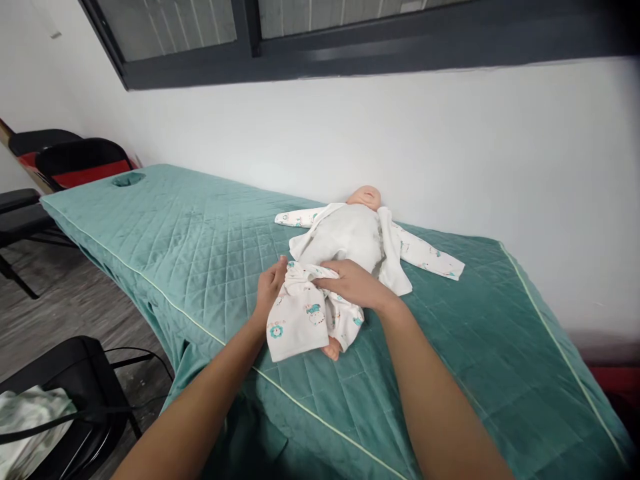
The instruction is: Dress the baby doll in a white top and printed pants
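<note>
A baby doll [347, 233] lies on its back on the green quilted bed, its head toward the wall. An open white printed jacket [430, 259] spreads from under it, both sleeves stretched outward. Printed baby pants [303, 323] are bunched around the doll's legs, and one foot [332, 349] pokes out at a cuff. My left hand [271, 288] grips the pants at the left of the waistband, thumb up. On the other side my right hand [353, 283] is closed over the waistband, its fingertips partly hidden in the cloth.
The green quilted bed cover [200, 247] reaches far left, to a face hole [129, 179]. A white wall [475, 147] and a dark window frame [350, 50] stand behind. Black chairs [83, 163] are at left; a nearer chair [85, 360] holds crumpled cloth [35, 420].
</note>
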A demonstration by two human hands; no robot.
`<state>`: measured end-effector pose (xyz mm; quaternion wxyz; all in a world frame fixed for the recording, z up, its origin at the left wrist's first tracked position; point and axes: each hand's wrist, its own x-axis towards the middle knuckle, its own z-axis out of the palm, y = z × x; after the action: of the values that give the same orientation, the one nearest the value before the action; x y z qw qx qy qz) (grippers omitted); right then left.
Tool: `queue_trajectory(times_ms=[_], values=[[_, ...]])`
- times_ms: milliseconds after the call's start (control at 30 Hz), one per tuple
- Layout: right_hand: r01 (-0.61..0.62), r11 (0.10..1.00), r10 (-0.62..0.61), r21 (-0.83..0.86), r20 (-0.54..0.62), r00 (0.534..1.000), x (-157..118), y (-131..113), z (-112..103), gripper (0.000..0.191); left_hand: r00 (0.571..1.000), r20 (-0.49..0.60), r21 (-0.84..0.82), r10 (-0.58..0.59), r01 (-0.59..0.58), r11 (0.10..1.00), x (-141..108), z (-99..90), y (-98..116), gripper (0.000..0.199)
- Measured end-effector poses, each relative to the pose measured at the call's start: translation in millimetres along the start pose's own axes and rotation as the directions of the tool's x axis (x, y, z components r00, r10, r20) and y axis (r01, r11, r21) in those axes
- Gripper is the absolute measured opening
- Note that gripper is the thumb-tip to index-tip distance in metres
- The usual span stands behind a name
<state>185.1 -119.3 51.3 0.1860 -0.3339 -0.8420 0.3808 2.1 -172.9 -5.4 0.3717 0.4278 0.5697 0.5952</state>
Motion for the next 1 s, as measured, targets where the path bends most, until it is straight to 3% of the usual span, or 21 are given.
queue_trajectory(times_ms=[233, 500, 833, 1000], values=[[-0.041, 0.993, 0.038, -0.107, -0.034, 0.999, 1, -2, 0, 0.033, 0.988, 0.053, 0.22, 0.143, -0.151, 0.964, 49, 7.4, -9, 0.061], [-0.104, 0.989, 0.093, -0.103, -0.101, 0.99, 2, 2, 0, 0.028, 0.939, 0.096, 0.271, 0.33, -0.344, 0.899, 72, 16.8, -14, 0.056], [-0.151, 0.987, 0.157, 0.046, -0.171, 0.973, 2, 8, -2, 0.034, 0.9, 0.194, 0.279, 0.391, -0.432, 0.857, 105, 37.3, -11, 0.045], [-0.189, 0.959, 0.228, 0.21, -0.175, 0.958, 1, 8, -5, 0.032, 0.904, 0.183, 0.233, 0.387, -0.422, 0.876, 103, 35.2, -14, 0.05]])
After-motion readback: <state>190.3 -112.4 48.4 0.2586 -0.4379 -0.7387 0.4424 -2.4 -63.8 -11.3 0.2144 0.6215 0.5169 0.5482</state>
